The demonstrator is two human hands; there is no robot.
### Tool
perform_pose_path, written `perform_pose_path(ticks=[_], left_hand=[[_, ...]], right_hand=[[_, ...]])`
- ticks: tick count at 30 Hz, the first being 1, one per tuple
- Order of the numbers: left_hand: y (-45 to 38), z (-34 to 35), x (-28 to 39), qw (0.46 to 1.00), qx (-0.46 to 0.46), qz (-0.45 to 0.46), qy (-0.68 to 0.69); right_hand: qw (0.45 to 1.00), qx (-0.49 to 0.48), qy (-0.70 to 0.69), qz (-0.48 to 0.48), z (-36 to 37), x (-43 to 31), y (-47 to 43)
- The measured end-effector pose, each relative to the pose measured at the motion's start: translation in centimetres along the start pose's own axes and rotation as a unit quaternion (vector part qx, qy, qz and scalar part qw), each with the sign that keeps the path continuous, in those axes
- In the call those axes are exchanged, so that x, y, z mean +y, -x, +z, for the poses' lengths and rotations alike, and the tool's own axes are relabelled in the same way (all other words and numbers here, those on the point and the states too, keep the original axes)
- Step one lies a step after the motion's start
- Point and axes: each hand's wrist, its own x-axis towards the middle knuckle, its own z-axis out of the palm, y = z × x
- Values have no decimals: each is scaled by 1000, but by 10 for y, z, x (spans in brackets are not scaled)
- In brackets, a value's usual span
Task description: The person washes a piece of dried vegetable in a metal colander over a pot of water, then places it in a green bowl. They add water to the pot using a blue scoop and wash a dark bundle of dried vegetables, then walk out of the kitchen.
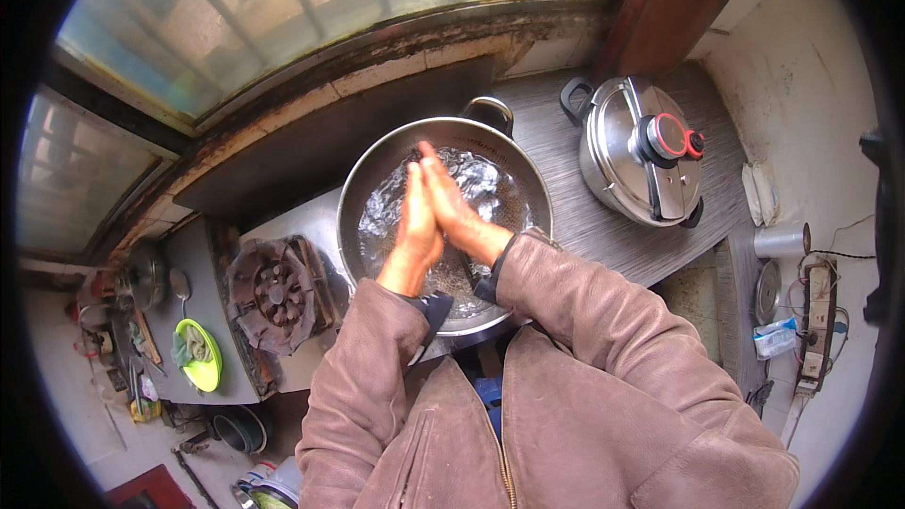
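Observation:
A large round wok (375, 164) stands in front of me, with clear, rippling water (477, 170) in it. Over the water, my left hand (415, 240) and my right hand (456, 208) are pressed palm against palm. Their fingers are straight and point toward the far side of the wok. Nothing shows between the palms, but their inner faces are hidden. Both wrists come out of the sleeves of a brown leather jacket (594, 290). One loop handle (498, 107) of the wok shows at its far rim.
A steel pressure cooker (622, 155) stands on the grey counter (551, 134) at right. To the left are a gas burner (276, 293) and a lime-green bowl (205, 371) holding cloths. Beyond the wok runs a window (339, 7). A power strip (818, 325) hangs on the right wall.

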Motion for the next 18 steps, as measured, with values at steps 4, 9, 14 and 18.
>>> perform_pose_path(ticks=[4, 9, 14, 18], left_hand=[[4, -1, 1, 999, -4, -15, 32], [4, -9, 1, 998, -52, -14, -13], [17, -35, -11, 971, 120, -107, -177], [26, -55, -31, 934, 158, -242, -210]], right_hand=[[999, -23, 28, 27, 2, 10, 1], [998, -2, 60, 13, -7, 28, -13], [948, 108, 296, 51, -48, 42, -11], [928, 88, 340, 124, -70, 53, 17]])
